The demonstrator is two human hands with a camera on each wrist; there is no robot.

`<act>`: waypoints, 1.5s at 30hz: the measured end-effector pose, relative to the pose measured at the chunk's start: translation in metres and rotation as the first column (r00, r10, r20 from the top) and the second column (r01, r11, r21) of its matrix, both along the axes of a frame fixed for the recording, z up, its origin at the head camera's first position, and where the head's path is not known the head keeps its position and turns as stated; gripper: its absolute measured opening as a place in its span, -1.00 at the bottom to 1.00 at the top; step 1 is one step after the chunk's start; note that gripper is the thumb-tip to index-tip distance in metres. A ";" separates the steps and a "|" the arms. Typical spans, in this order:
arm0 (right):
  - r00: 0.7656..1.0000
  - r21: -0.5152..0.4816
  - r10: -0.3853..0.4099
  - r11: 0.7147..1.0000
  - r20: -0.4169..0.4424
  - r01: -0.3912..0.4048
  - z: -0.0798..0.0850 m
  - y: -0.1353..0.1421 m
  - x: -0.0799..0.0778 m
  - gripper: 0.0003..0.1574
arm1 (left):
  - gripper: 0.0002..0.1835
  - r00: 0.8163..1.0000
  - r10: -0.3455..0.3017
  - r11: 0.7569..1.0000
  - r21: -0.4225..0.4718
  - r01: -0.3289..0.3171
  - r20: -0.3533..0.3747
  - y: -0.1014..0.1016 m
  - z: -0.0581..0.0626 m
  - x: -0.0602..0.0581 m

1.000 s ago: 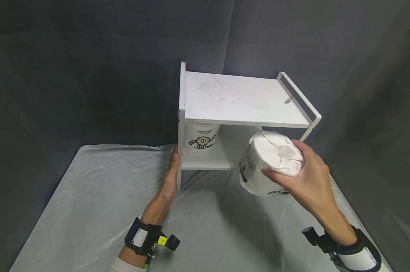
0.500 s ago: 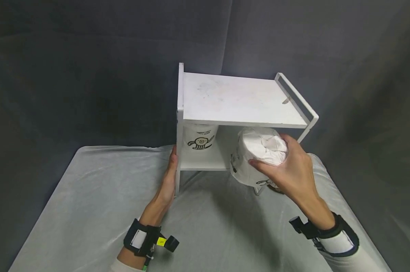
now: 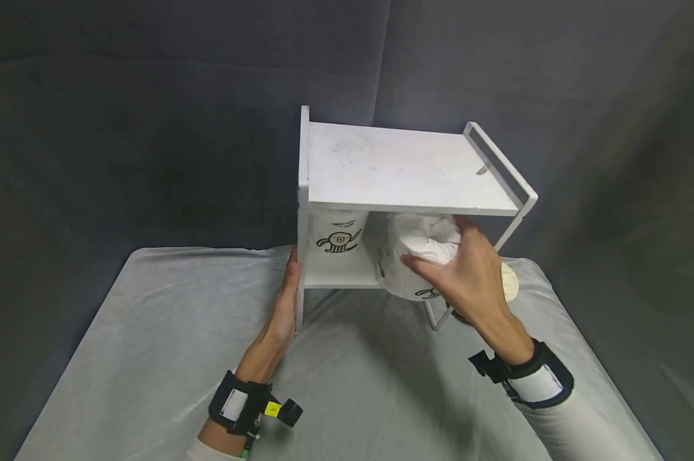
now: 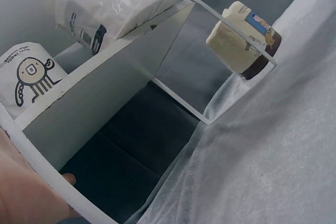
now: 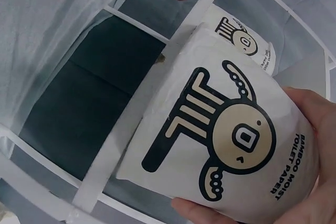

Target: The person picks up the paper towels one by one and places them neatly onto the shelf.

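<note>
- Evidently the wrapped roll (image 3: pixel 404 274) gets the attention: it tilts at the right part of the white rack (image 3: pixel 304 150), partly beneath the top board (image 3: pixel 404 168) and over the front edge of the lower shelf (image 3: pixel 347 276); whether it touches the shelf I cannot tell.
- The right hand (image 3: pixel 470 275) grips it, fingers curled about the wrapper and thumb on the near side, probably because so bulky a cylinder wants a wide grasp.
- The left hand (image 3: pixel 279 317) bears on the rack's left side, likely to steady it; a fingertip shows past the frame, but how far those fingers close I cannot tell.
- A second roll (image 3: pixel 338 240) stands at the shelf's left end, presumably giving the first one room.
- A cream package (image 4: pixel 231 53) stands on the cloth-covered counter (image 3: pixel 168 358), beyond the rack's right side.
</note>
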State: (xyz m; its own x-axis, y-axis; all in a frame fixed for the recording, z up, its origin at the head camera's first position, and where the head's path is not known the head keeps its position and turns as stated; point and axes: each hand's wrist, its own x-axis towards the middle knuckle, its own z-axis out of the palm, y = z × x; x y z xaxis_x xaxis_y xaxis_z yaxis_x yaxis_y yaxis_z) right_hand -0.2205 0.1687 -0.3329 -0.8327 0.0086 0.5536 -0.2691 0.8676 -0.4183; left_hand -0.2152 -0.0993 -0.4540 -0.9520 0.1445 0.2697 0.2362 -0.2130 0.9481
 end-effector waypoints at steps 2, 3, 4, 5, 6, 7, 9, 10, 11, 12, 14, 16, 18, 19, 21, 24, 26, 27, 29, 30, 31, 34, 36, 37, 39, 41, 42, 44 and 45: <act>1.000 0.005 -0.005 1.000 0.004 0.005 0.000 -0.002 -0.003 0.17 | -0.26 1.000 0.002 1.000 0.000 -0.002 0.006 0.000 0.000 0.000; 1.000 0.009 -0.009 1.000 0.006 0.009 0.000 -0.004 -0.005 0.17 | -0.26 1.000 0.003 1.000 -0.001 -0.003 0.010 0.000 0.000 0.000; 1.000 0.012 -0.011 1.000 0.008 0.011 0.000 -0.005 -0.006 0.16 | -0.26 1.000 0.003 1.000 -0.002 -0.003 0.011 0.000 0.000 0.000; 1.000 0.012 -0.016 1.000 0.015 0.016 0.000 -0.006 -0.007 0.09 | -0.27 1.000 0.003 1.000 0.001 -0.003 0.011 0.000 0.000 0.000; 1.000 0.009 -0.017 1.000 0.018 0.017 0.000 -0.006 -0.008 0.06 | -0.27 1.000 0.002 1.000 0.001 -0.002 0.011 0.000 0.000 0.000; 0.999 0.008 -0.022 1.000 0.023 0.022 -0.001 -0.007 -0.010 0.00 | -0.28 1.000 0.001 1.000 0.003 -0.001 0.009 0.000 0.000 -0.001; 0.999 0.008 -0.034 0.999 0.035 0.034 -0.001 -0.008 -0.012 -0.09 | -0.28 1.000 -0.002 1.000 0.005 0.002 0.008 0.000 0.001 -0.001; 0.999 0.007 -0.036 0.999 0.040 0.036 -0.001 -0.008 -0.013 -0.11 | -0.28 1.000 -0.001 1.000 0.006 0.001 0.007 0.000 0.001 -0.001; 0.998 0.007 -0.040 0.999 0.038 0.039 -0.001 -0.008 -0.015 -0.11 | -0.28 1.000 -0.001 1.000 0.007 0.001 0.006 0.000 0.001 -0.001; 0.999 0.007 -0.040 0.999 0.033 0.040 -0.001 -0.009 -0.017 -0.09 | -0.27 1.000 -0.001 1.000 0.005 0.000 0.009 0.000 0.002 -0.001; 0.999 0.004 -0.036 0.999 0.030 0.035 -0.001 -0.009 -0.020 -0.01 | -0.25 1.000 0.002 1.000 0.004 -0.002 0.014 0.000 0.002 0.000; 0.999 0.004 -0.035 0.999 0.022 0.035 0.000 -0.009 -0.024 0.17 | -0.24 1.000 0.003 1.000 0.003 -0.003 0.017 0.000 0.003 0.000; 0.999 -0.001 -0.029 1.000 0.024 0.029 -0.001 -0.009 -0.027 0.29 | -0.24 1.000 0.004 1.000 0.004 -0.004 0.022 0.000 0.003 0.000; 0.999 -0.001 -0.026 1.000 0.025 0.026 -0.001 -0.009 -0.029 0.30 | -0.24 1.000 0.003 1.000 0.004 -0.003 0.022 0.000 0.003 0.000; 0.999 0.002 -0.025 1.000 0.022 0.025 -0.001 -0.010 -0.032 0.29 | -0.24 1.000 0.001 1.000 0.003 -0.001 0.020 0.000 0.003 0.000; 1.000 0.016 -0.021 1.000 0.014 0.021 -0.002 -0.011 -0.037 0.12 | -0.24 1.000 -0.002 1.000 0.003 0.002 0.011 0.000 0.003 -0.001; 1.000 0.030 -0.016 0.999 0.006 0.016 -0.002 -0.012 -0.041 0.05 | -0.25 1.000 -0.005 1.000 0.006 0.005 0.003 0.001 0.003 -0.001; 1.000 0.034 -0.016 0.999 0.008 0.016 -0.002 -0.012 -0.042 0.02 | -0.26 1.000 -0.007 1.000 0.009 0.007 0.000 0.000 0.003 -0.001; 1.000 0.042 -0.021 0.999 0.022 0.020 -0.001 -0.013 -0.045 0.03 | -0.26 1.000 -0.007 1.000 0.013 0.007 -0.005 0.000 0.002 -0.001; 0.999 0.045 -0.026 0.999 0.035 0.025 -0.001 -0.014 -0.047 0.07 | -0.26 1.000 -0.008 1.000 0.014 0.008 -0.005 0.001 0.002 0.000; 0.998 0.047 -0.036 0.998 0.050 0.034 0.000 -0.014 -0.049 0.09 | -0.26 1.000 -0.009 1.000 0.017 0.010 -0.006 0.001 0.002 0.000; 0.992 0.059 -0.077 0.996 0.097 0.071 0.001 -0.017 -0.053 0.18 | -0.26 1.000 -0.010 1.000 0.020 0.010 -0.003 0.001 0.002 0.000; 0.988 0.071 -0.101 0.993 0.113 0.093 0.003 -0.018 -0.057 0.23 | -0.26 1.000 -0.011 1.000 0.022 0.011 -0.004 0.001 0.002 0.000; 0.986 0.076 -0.111 0.992 0.121 0.102 0.004 -0.019 -0.059 0.24 | -0.26 1.000 -0.009 1.000 0.023 0.009 -0.005 0.001 0.002 -0.001; 0.984 0.094 -0.124 0.989 0.128 0.112 0.004 -0.021 -0.063 0.26 | -0.28 1.000 -0.005 1.000 0.023 0.005 -0.004 0.001 0.002 -0.001; 0.984 0.113 -0.129 0.987 0.126 0.115 0.005 -0.022 -0.066 0.28 | -0.29 1.000 -0.003 1.000 0.021 0.003 -0.007 0.001 0.002 -0.001; 0.984 0.121 -0.131 0.986 0.124 0.116 0.005 -0.022 -0.067 0.29 | -0.30 1.000 -0.003 1.000 0.018 0.003 -0.007 0.001 0.002 -0.001; 0.985 0.138 -0.132 0.984 0.115 0.116 0.004 -0.022 -0.070 0.29 | -0.30 1.000 -0.001 1.000 0.018 0.001 -0.005 0.001 0.002 0.000; 0.985 0.143 -0.132 0.983 0.112 0.115 0.003 -0.022 -0.071 0.29 | -0.30 1.000 -0.002 1.000 0.017 0.002 -0.006 0.001 0.002 0.000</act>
